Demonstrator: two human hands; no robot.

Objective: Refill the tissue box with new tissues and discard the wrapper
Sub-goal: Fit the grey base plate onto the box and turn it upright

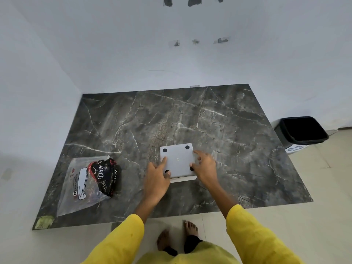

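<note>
Your dark marble tabletop (pixel 219 121) carries it all, the black bin (pixel 302 130) waiting beyond its right edge. The emptied wrapper (pixel 89 183) lies left, undiscarded. Tissue box (pixel 178 161) sits centre, feet up: left grip (pixel 157 178) and right grip (pixel 204 168) spread, fingertips pressing its base.

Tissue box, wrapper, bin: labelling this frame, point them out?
tissue box (pixel 178 159): head view, upturned base panel.
wrapper (pixel 83 184): head view, clear printed plastic.
bin (pixel 302 128): head view, dark inside liner.
</note>
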